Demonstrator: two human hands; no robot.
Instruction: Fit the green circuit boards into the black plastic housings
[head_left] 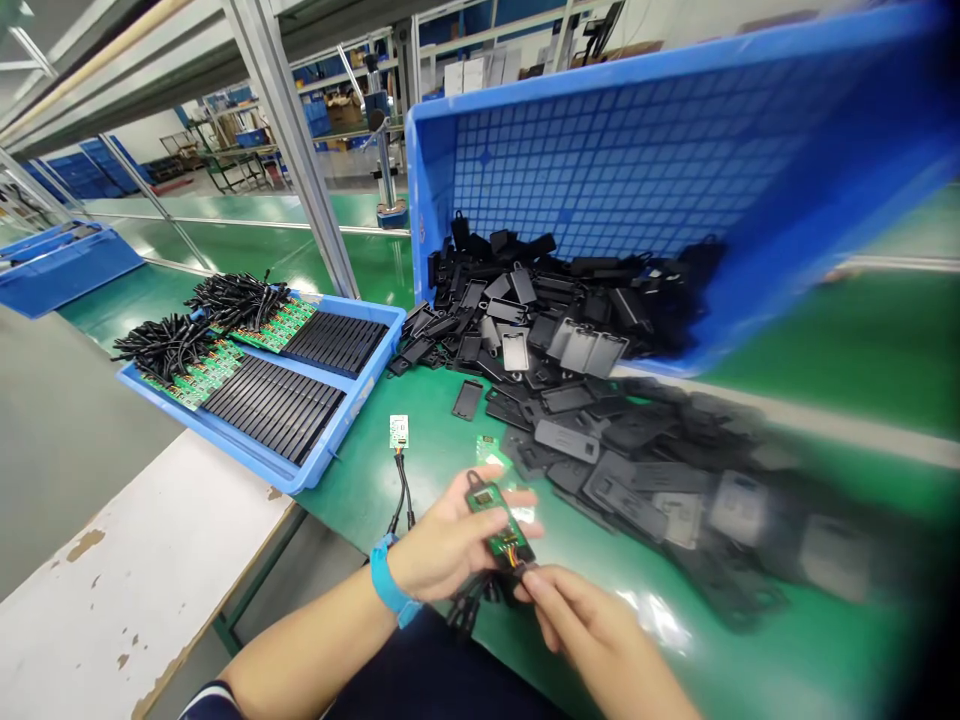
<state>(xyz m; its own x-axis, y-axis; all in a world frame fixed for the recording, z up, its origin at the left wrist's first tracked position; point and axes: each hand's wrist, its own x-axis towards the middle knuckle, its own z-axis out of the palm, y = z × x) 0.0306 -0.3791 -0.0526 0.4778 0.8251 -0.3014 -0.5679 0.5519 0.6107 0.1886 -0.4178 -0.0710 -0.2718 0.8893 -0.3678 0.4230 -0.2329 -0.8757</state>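
My left hand [450, 530], with a blue band at its wrist, grips a small black plastic case [474, 480] with a green circuit board [495, 515] lying in it. The thumb rests on the board. At the lower end of the case my right hand [574, 610] pinches the black cable [521, 580] where coloured wires leave the board. Another circuit board [399, 432] with black cables lies on the green table to the left. Behind my left hand, a further green board [489, 447] shows in part.
A tipped blue crate [431, 200] spills black plastic cases [570, 440] over the green table [360, 500]. To the left, a blue tray [300, 480] holds rows of black cases and boards with bundled cables. A metal post [300, 140] rises behind the tray.
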